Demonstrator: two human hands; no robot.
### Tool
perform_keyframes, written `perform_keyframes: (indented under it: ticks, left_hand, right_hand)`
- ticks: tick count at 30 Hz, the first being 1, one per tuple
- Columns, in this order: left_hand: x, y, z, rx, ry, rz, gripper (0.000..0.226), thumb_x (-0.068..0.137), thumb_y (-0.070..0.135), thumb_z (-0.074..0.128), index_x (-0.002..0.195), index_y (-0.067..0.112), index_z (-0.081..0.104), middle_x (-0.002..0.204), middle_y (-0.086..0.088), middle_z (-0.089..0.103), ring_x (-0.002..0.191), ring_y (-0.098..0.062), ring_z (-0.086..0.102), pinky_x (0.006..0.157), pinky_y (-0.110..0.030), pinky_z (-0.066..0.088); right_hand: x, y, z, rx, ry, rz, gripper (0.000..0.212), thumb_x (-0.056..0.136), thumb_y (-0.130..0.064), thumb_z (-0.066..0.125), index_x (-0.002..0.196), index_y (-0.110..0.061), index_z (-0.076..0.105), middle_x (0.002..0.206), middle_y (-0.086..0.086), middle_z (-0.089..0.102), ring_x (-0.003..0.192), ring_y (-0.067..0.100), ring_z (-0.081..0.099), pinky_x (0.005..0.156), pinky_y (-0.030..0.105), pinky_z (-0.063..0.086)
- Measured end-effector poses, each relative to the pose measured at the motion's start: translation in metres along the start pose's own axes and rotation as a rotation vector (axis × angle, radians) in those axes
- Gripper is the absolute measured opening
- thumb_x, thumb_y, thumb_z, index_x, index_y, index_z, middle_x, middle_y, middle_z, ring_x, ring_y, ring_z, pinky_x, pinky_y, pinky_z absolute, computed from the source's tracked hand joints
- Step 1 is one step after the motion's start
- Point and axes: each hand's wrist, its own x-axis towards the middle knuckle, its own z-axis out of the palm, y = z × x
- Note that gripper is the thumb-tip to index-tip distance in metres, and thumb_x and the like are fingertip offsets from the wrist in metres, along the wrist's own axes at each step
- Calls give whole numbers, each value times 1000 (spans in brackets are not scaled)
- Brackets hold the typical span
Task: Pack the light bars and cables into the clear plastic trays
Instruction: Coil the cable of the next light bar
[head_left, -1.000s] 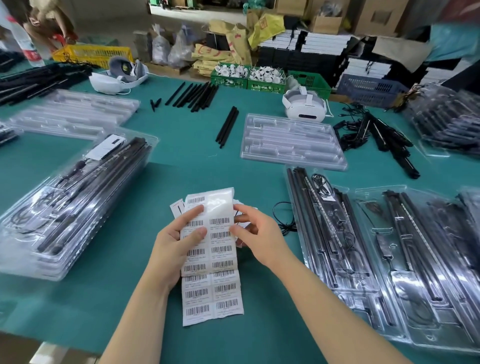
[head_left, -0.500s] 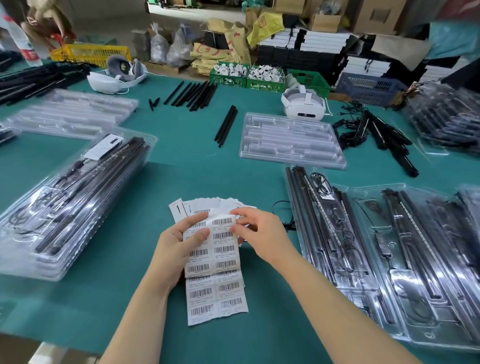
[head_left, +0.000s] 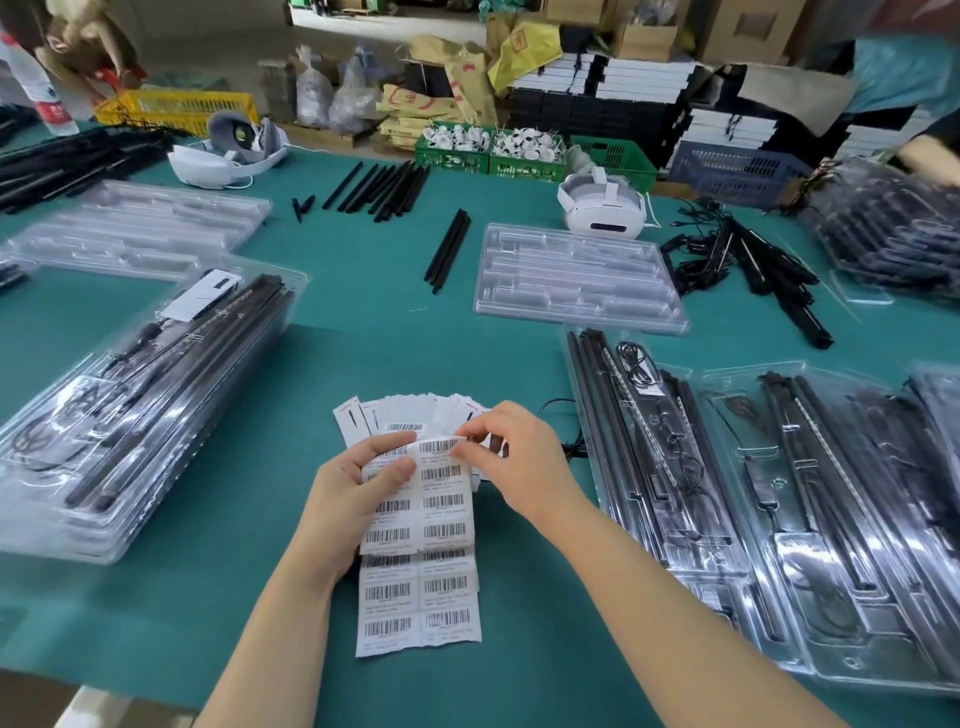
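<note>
A white paper sheet of barcode labels (head_left: 418, 525) was gripped by the left hand (head_left: 358, 488), while one label's top corner was pinched by the right hand (head_left: 511, 457). Filled clear plastic trays of black light bars and cables (head_left: 670, 467) lay just right of the right hand. Hasty peeling could have torn the label.

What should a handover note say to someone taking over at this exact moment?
Left hand holds the barcode label sheet with thumb on top.
Right hand pinches a label at the sheet's top edge, apparently to peel it.
Done: filled trays lie to the right, and a filled stack sits to the left.
Left: an empty clear tray sits ahead, with loose light bars and cables beside it, still unpacked. Whether the filled trays already carry labels cannot be told.
</note>
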Motion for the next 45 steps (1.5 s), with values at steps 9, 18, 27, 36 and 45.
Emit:
perform_keyframes:
  ticks: [9, 18, 27, 36, 45]
  left_hand:
    - [0, 0, 3, 44, 6, 28, 36, 78, 28, 82, 112, 24, 73, 102, -19, 75, 90, -39, 74, 67, -42, 62]
    - [-1, 1, 6, 71, 50, 62, 31, 80, 27, 79, 110, 28, 74, 99, -16, 76, 87, -35, 75, 66, -40, 62]
    - [0, 0, 5, 90, 68, 54, 31, 79, 29, 80, 109, 29, 73, 99, -13, 77, 87, -34, 75, 65, -39, 62]
    - [1, -2, 2, 124, 81, 56, 30, 79, 31, 80, 108, 31, 73, 98, -12, 77, 86, -34, 76, 65, -40, 62]
    - [1, -2, 5, 158, 103, 73, 30, 78, 35, 80, 107, 34, 73, 96, -9, 78, 84, -31, 76, 63, -37, 62]
  right_hand:
    - [2, 0, 0, -158, -14, -84, 11, 94, -35, 67, 93, -25, 72, 90, -18, 52, 73, 3, 50, 70, 28, 48]
    - [9, -2, 2, -291, -41, -178, 17, 100, -30, 56, 92, -21, 67, 89, -17, 49, 79, 3, 48, 67, 22, 38]
    - [10, -1, -2, -320, -26, -247, 17, 98, -30, 61, 96, -19, 74, 89, -15, 54, 76, 2, 46, 65, 12, 32]
    - [1, -4, 1, -382, 123, -349, 10, 93, -23, 67, 92, -22, 76, 81, -8, 72, 73, 15, 65, 61, 34, 54]
    - [-6, -8, 7, -474, 240, -492, 6, 89, -15, 71, 84, -13, 71, 88, -3, 64, 70, 15, 59, 44, 31, 49]
